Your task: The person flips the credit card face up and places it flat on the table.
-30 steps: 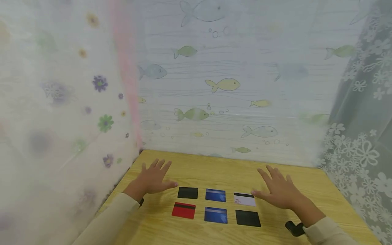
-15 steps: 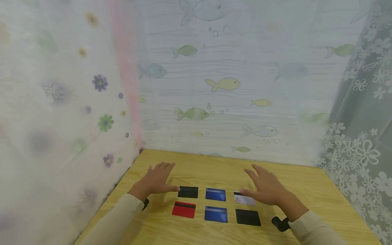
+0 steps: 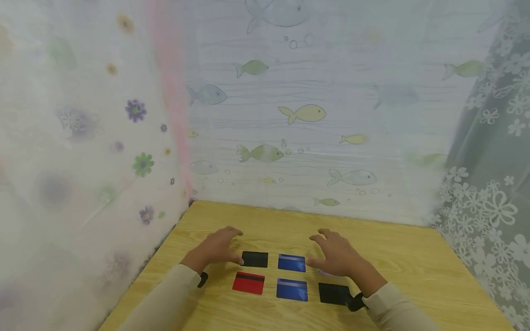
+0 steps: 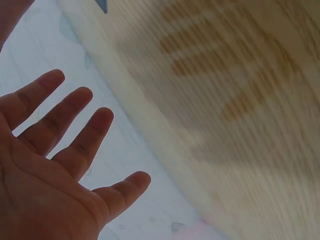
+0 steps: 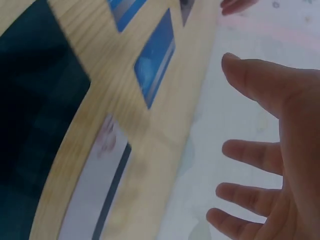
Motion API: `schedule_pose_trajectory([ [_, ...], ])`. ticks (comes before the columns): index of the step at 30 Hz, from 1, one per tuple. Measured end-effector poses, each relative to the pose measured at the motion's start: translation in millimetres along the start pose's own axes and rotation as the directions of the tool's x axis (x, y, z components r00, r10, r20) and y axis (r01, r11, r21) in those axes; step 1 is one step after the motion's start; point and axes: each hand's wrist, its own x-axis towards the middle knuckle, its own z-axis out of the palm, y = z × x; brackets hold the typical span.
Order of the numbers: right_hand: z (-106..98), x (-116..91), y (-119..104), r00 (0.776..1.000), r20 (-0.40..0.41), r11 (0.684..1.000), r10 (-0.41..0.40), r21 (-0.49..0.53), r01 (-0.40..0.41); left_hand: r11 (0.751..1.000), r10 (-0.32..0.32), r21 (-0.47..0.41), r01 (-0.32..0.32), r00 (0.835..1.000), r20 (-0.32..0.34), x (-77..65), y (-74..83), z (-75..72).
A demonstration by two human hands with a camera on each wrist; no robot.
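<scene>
Six-card layout aside, two rows of plastic cards lie flat on the wooden table (image 3: 385,248). The back row has a black card (image 3: 255,259), a blue card (image 3: 291,263) and a white card (image 5: 97,185), mostly hidden by my right hand in the head view. In front lie a red card (image 3: 248,283), another blue card (image 3: 292,289) and a black card (image 3: 332,293), partly covered by the wrist camera. My left hand (image 3: 217,248) hovers with fingers apart, thumb tip at the back black card's edge. My right hand (image 3: 337,255), holding nothing, is over the white card.
A fish-patterned sheet (image 3: 306,151) hangs behind the table's back edge. Flowered sheeting (image 3: 103,184) covers the left side, and a grey lace curtain (image 3: 492,202) hangs at the right. Black wrist cameras (image 3: 355,302) sit below the sleeves.
Both hands have moved inward toward each other, the right one farther, passing over the white card. Their fingers have bent a little. The cards stay in place.
</scene>
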Motion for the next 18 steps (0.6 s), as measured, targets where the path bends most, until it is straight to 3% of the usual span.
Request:
schedule_pose_trajectory([
  [7,14,16,-21,1.000,0.015,0.999,0.001,0.050,-0.001,0.996,0.021,-0.090,-0.020,1.000,0.016,3.0,2.5,6.0],
  [18,41,44,-48,0.995,-0.022,0.990,-0.098,0.096,0.100,0.989,0.002,-0.148,0.008,0.998,0.063,9.0,5.7,12.2],
])
